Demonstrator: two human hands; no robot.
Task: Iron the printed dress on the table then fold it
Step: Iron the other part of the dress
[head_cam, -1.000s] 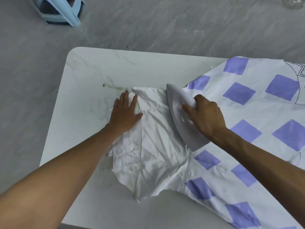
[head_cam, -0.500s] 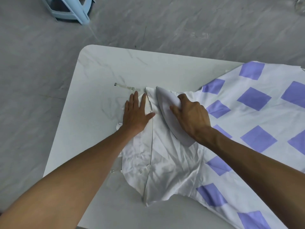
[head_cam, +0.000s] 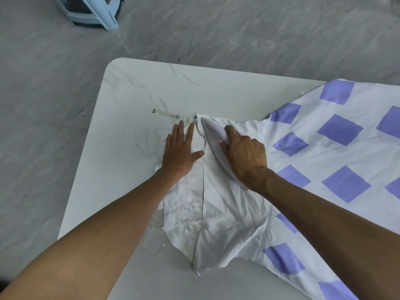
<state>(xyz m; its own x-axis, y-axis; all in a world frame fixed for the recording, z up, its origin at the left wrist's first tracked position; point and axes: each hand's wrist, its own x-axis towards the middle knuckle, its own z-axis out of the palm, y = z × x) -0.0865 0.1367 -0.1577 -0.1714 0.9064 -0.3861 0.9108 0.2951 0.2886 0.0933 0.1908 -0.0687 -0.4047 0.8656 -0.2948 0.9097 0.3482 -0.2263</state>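
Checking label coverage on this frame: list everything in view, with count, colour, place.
table: 1, white marbled, centre, under the dress
dress: 1, white with purple squares, over the table's right and near part
iron: 1, white, on the dress's white bodice
clear strap: 1, transparent, on bare table by the bodice's far corner
stool: 1, light blue, floor, top left
floor: 1, grey, around the table
left grip: 1, flat on the bodice, left of the iron
right grip: 1, curled over the iron
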